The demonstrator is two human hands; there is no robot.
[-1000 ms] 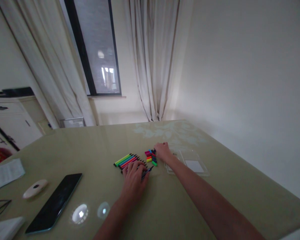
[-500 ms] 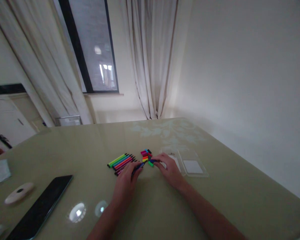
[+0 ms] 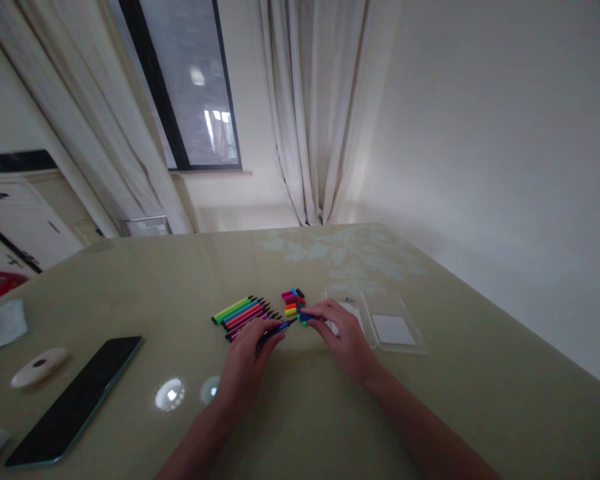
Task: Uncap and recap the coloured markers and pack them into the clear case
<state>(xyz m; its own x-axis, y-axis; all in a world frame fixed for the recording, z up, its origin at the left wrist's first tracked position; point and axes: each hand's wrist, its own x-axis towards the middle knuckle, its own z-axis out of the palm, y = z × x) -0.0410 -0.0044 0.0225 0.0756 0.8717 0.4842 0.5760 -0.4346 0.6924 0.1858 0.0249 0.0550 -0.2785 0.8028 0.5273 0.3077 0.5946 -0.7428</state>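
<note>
My left hand (image 3: 250,350) pinches a dark blue marker (image 3: 282,326), its bare tip pointing right. Between the thumb and fingers of my right hand (image 3: 341,331) is a blue marker cap (image 3: 307,317), facing the marker's tip with a small gap between them. Several uncapped markers (image 3: 243,314) in green, blue, red and purple lie side by side just beyond my left hand. A small heap of loose caps (image 3: 292,301) in pink, red, orange, yellow and other colours lies beyond the gap between my hands; my right fingers partly cover it.
A clear plastic case (image 3: 394,327) lies opened flat right of my right hand. At the left are a black tablet-like slab (image 3: 77,400), a pale oval object (image 3: 39,367) and a folded paper or cloth (image 3: 3,327). A wall (image 3: 505,200) borders the table's right side.
The view has tilted slightly down. The marker tip and the blue cap still face each other, with my hands in nearly the same pose.
</note>
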